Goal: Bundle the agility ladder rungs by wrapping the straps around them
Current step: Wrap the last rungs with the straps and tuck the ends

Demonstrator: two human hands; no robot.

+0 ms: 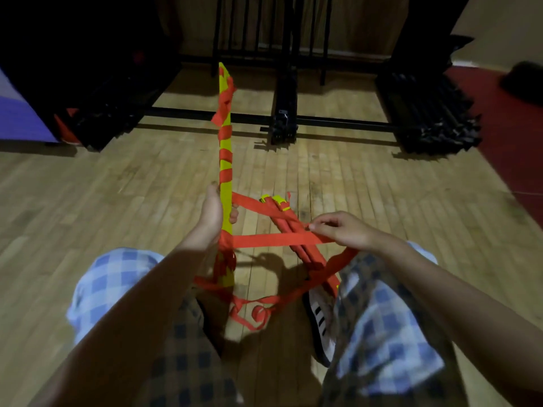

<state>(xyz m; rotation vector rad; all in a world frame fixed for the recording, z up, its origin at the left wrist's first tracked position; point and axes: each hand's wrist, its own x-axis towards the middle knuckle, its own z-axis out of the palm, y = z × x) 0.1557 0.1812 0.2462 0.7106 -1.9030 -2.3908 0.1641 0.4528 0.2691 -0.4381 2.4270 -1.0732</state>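
Left hand: the left hand (212, 212) holds the stack of yellow rungs (225, 174) near its middle, with fingers curled round it.
Rungs: the stack stands almost upright, its long way running from between the knees up and away from the person. Its low end rests near the floor.
Wraps: the orange strap (273, 239) already goes round the rungs many times, above and below the left hand.
Right hand: the right hand (342, 230) pinches the strap between thumb and fingers.
Strap line: the strap runs flat and tight from the rungs, just under the left hand, sideways to the right hand.
Second bundle: another wrapped bundle (289, 227) lies on the wooden floor (117, 201) under the tight strap, between the two hands.
Loose strap: more strap lies in loops by the shoe (320, 321).
Next move, I think: the right hand, the one nearer the free strap, must carry it round the upright stack.
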